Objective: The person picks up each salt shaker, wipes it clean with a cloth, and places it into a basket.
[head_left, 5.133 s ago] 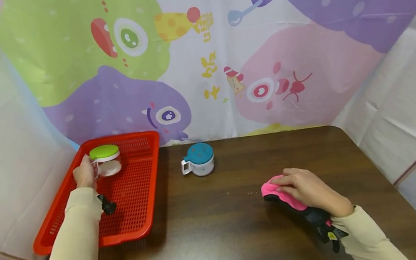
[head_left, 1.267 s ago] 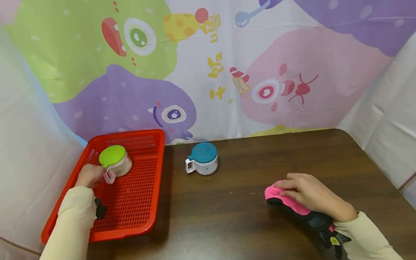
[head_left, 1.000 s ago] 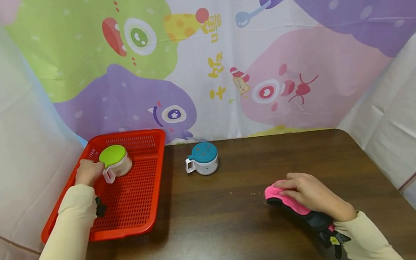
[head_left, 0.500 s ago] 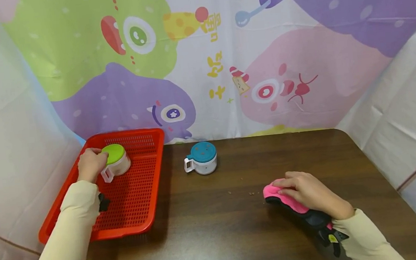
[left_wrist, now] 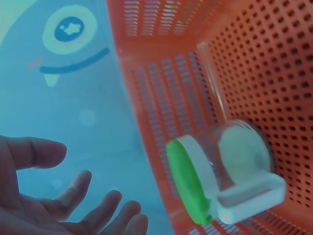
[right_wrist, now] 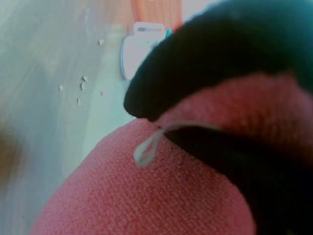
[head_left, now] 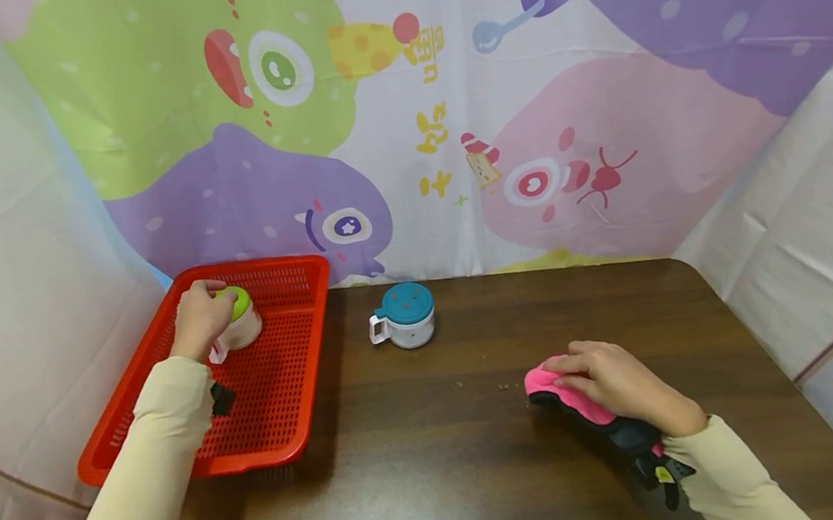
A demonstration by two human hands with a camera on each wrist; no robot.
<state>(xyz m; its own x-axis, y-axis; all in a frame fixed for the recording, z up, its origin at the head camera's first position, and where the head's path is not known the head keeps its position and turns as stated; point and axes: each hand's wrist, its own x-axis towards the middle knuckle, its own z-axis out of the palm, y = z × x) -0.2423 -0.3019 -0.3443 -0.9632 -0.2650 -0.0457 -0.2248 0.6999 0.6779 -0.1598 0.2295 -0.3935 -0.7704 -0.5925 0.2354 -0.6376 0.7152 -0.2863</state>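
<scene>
**L hand free over basket, R hand on cloth**

L hand [head_left: 201, 317], fingers loosely spread, holds nothing; it's above the red basket [head_left: 272, 399], nr but apart from the green-lidded jar [head_left: 248, 328]. That jar stands upright inside, handle twd the person. R hand [head_left: 619, 380] has bent fingers gripping the pink cloth [head_left: 585, 408], black-edged, on R side of worktop [head_left: 421, 460]. Crumbs [head_left: 504, 386] lie just beside it. Teal-lidded jar [head_left: 408, 315] stands btwn basket & cloth, handle to L. Cartoon backdrop [head_left: 451, 231] behind.
</scene>
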